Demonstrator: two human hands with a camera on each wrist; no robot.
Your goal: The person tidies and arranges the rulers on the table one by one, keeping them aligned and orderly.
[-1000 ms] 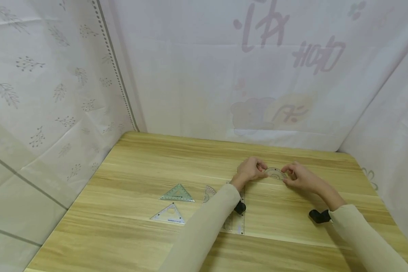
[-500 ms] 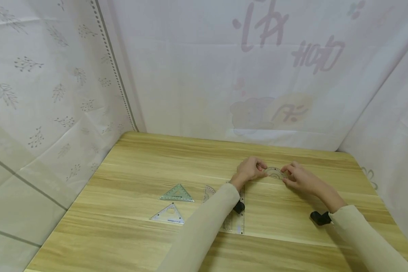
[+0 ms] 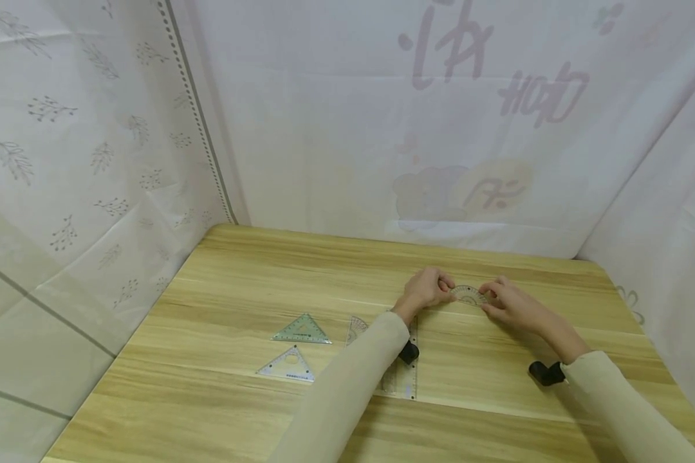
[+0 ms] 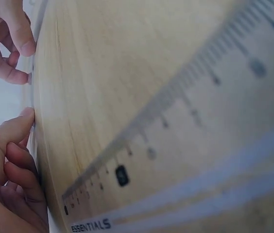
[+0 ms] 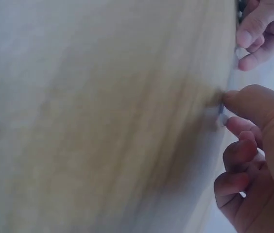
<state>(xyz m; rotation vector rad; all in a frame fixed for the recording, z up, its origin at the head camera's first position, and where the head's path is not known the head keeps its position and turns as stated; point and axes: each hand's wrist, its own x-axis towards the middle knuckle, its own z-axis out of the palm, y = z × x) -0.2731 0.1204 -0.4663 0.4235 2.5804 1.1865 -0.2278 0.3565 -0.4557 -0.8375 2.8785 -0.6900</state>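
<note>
A small clear protractor lies flat at the table's back right, its curved edge away from me. My left hand pinches its left corner with thumb and fingertips. At the opposite corner, the thumb and forefinger of my right hand grip it. Both wrist views show the fingertips at table level; the protractor itself is barely visible there. A clear ruler lies under my left forearm, partly hidden. Its scale and printed lettering loom large as the ruler in the left wrist view.
Left of my forearm lie a green-tinted set square and a clear set square. Another clear protractor is half covered by the left sleeve. The wooden table meets hanging cloth at its back.
</note>
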